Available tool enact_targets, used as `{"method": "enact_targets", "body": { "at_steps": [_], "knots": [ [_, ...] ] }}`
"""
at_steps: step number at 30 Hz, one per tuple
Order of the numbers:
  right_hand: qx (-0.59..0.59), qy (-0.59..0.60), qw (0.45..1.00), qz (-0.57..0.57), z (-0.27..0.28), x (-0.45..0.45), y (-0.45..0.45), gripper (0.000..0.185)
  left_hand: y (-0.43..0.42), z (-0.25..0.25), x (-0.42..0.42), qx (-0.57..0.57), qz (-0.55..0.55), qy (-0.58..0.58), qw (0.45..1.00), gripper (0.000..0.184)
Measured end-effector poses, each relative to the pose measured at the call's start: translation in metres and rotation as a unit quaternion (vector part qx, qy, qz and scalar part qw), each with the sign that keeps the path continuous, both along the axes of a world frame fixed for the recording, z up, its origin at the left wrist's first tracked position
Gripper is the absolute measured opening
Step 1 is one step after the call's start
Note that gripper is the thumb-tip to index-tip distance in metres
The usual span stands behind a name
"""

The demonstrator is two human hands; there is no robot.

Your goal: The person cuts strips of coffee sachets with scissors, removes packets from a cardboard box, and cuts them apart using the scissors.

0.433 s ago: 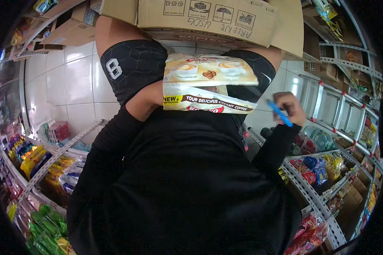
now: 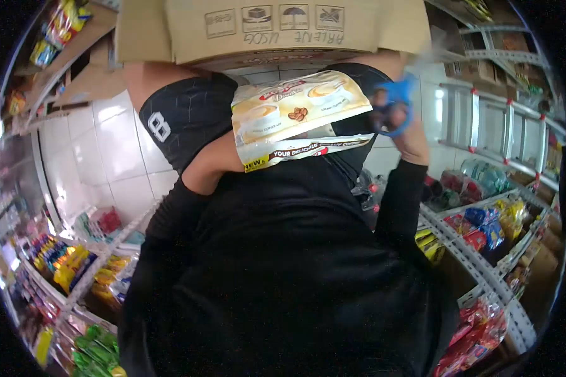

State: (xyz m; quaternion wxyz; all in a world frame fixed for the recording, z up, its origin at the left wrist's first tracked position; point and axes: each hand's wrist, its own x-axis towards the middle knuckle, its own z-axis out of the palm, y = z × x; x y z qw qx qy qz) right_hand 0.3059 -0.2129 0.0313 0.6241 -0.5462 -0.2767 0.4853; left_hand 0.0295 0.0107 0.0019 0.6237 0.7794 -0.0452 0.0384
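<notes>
The right hand has shifted the most: it was beside the coffee bag with a blue-handled tool reaching toward the bag's right end, and now the blue-handled scissors are up at that end, with the blurred blades pointing away toward the cardboard box. The right grip is closed around the handles, though blur hides just how the fingers sit in the loops. The coffee bag lies above the lap, between the two black-clad thighs, its printed side upward and its right end now tilted farther toward the box. A gap runs between its broad printed panel and the narrower strip nearest the black top; the blades look clear of both, so no cutting seems to be under way at this instant. The left forearm goes in at the bag's left end, and the bag hides most of the left hand, so I cannot tell whether that grip is apart, together or clamped on something. Pale tiled floor shows to the left.
</notes>
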Motion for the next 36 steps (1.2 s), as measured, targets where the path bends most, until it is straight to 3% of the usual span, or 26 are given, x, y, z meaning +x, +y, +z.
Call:
{"method": "enact_targets", "body": {
  "at_steps": [2,5,9,12,16,23,29,31,33,36],
  "knots": [
    [-0.045,0.050,0.996,-0.055,0.003,-0.033,0.023,0.047,0.002,0.002,0.006,0.108,-0.011,-0.038,0.993,0.047],
    [-0.086,0.235,0.965,-0.076,0.003,-0.046,0.039,0.035,0.005,0.001,0.005,0.145,-0.025,0.011,0.989,0.046],
    [-0.039,0.252,0.960,-0.111,-0.004,-0.042,0.037,0.029,0.004,-0.004,0.001,0.179,-0.030,0.053,0.982,0.047],
    [-0.024,0.190,0.978,-0.082,-0.010,-0.039,0.031,0.030,-0.006,0.001,0.001,0.137,-0.004,0.099,0.986,0.046],
    [-0.004,0.224,0.973,-0.063,-0.005,-0.048,0.033,0.028,-0.009,0.007,-0.004,0.112,0.025,0.141,0.983,0.047],
    [0.042,0.201,0.976,-0.080,-0.019,-0.068,0.052,0.023,-0.001,-0.026,-0.016,0.094,0.095,0.142,0.981,0.047],
    [0.049,0.214,0.972,-0.087,-0.001,-0.063,0.062,0.021,0.006,-0.022,-0.024,0.232,0.058,0.040,0.970,0.050],
    [0.038,0.234,0.967,-0.092,0.007,-0.060,0.063,0.019,0.011,-0.010,-0.023,0.107,0.077,0.152,0.980,0.051],
    [0.048,0.229,0.966,-0.107,0.005,-0.056,0.064,0.018,0.016,-0.008,-0.023,-0.065,0.116,0.286,0.949,0.055],
    [0.051,0.207,0.969,-0.128,0.003,-0.056,0.065,0.015,0.009,-0.005,-0.016,-0.057,0.148,0.256,0.954,0.056]
  ]
}}
